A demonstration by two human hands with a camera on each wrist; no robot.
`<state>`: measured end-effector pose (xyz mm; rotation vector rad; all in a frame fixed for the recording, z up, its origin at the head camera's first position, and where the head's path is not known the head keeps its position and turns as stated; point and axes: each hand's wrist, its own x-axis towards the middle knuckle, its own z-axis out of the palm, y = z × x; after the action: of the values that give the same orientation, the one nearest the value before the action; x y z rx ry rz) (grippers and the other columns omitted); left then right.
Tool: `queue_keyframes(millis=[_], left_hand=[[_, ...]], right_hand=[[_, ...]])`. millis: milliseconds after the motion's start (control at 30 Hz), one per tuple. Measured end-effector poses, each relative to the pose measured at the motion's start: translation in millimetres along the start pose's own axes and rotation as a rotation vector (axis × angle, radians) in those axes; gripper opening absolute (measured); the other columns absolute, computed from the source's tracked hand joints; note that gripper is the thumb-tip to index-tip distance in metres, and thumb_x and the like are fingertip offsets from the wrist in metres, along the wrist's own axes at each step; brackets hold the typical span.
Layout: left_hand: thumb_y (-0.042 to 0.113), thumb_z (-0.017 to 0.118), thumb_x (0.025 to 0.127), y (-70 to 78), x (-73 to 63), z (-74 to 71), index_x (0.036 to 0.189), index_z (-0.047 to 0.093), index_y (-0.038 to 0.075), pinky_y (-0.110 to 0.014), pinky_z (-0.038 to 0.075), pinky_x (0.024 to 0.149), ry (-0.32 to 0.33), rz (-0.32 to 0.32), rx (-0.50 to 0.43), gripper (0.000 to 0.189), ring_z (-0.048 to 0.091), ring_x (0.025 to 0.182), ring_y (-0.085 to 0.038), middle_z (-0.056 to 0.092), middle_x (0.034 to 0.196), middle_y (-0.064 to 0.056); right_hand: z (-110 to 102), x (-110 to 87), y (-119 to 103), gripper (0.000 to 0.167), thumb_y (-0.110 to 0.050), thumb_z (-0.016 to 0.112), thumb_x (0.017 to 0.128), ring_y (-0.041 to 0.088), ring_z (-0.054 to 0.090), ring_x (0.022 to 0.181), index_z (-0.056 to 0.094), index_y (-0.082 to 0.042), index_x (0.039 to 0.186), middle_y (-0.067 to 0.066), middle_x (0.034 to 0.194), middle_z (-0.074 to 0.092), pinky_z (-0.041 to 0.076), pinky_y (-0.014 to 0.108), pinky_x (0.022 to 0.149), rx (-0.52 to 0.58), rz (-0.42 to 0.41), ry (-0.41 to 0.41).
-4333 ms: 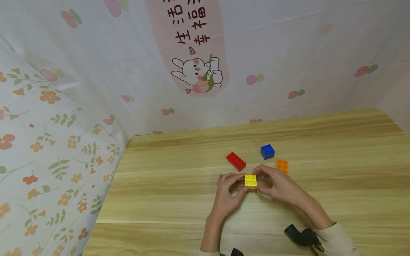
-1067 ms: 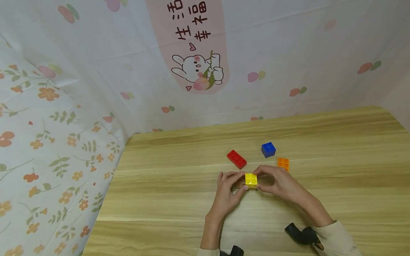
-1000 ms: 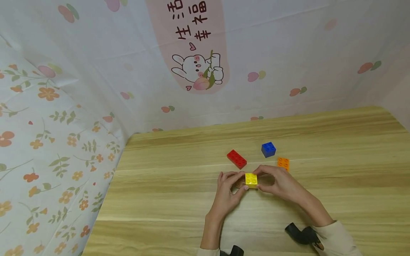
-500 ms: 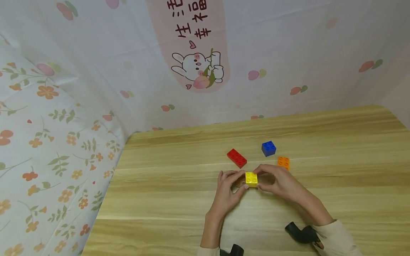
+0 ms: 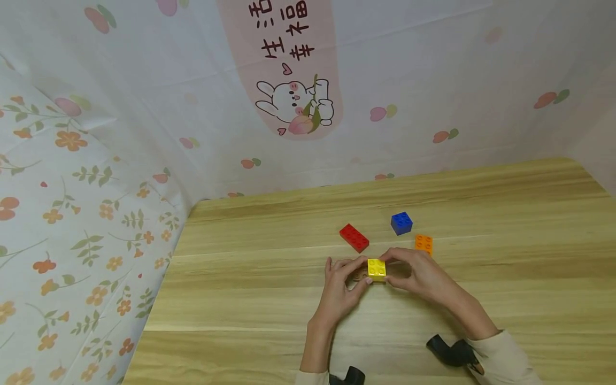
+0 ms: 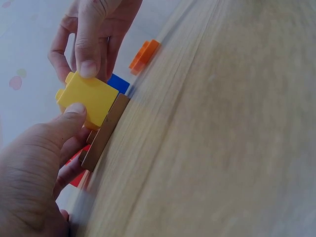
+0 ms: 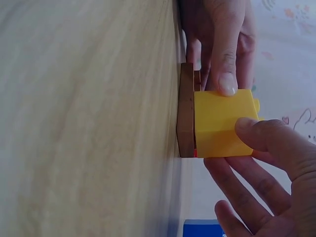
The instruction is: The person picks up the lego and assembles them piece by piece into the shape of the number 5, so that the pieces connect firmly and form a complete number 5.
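A yellow toy building brick [image 5: 377,270] stands on one end of a thin brown brick [image 6: 101,143] that lies on the table. My left hand [image 5: 334,291] pinches the yellow brick from its left side, thumb at the near face and fingers behind. From the right, my right hand [image 5: 418,272] pinches the same brick between thumb and fingers. In the right wrist view the yellow block's base lies along the brown piece [image 7: 186,108], whose exposed studs are on the left hand's side. From above, the left hand and the yellow brick cover most of the brown one.
Beyond the hands, a red brick [image 5: 354,238] lies at the left and a blue brick [image 5: 401,223] at the back. A flat orange brick [image 5: 424,244] is just behind the right hand. The wooden table [image 5: 240,278] meets a patterned cloth [image 5: 192,80] at the back.
Both hands keep their pinch on the yellow brick. Slightly less of the brown brick's near edge shows beneath it than about four seconds ago. The head view has shifted a little.
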<state>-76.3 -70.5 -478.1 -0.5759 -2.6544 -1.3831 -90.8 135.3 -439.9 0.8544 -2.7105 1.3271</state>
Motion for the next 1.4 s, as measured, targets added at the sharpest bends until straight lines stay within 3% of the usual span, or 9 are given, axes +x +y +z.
queue_keyframes(millis=[1000, 1400], left_hand=[[0.024, 0.070, 0.085, 2.6, 1.1, 0.4, 0.124, 0.062, 0.014, -0.062, 0.009, 0.104, 0.001, 0.013, 0.040, 0.041, 0.049, 0.104, -0.012, 0.063, 0.112, 0.006], [0.021, 0.070, 0.084, 2.0, 0.7, 0.1, 0.124, 0.060, 0.015, -0.059, 0.007, 0.106, -0.025, -0.017, 0.036, 0.042, 0.049, 0.107, -0.012, 0.062, 0.114, 0.008]], right_hand=[[2.0, -0.2, 7.1, 0.034, -0.002, 0.078, 0.070, 0.019, 0.061, 0.093, 0.065, -0.014, 0.099, -0.005, 0.098, 0.066, 0.049, 0.045, 0.083, 0.002, 0.035, 0.018], [2.7, 0.1, 4.4, 0.034, 0.001, 0.078, 0.070, 0.021, 0.061, 0.091, 0.064, -0.012, 0.098, -0.004, 0.097, 0.066, 0.049, 0.047, 0.083, 0.020, 0.054, 0.008]])
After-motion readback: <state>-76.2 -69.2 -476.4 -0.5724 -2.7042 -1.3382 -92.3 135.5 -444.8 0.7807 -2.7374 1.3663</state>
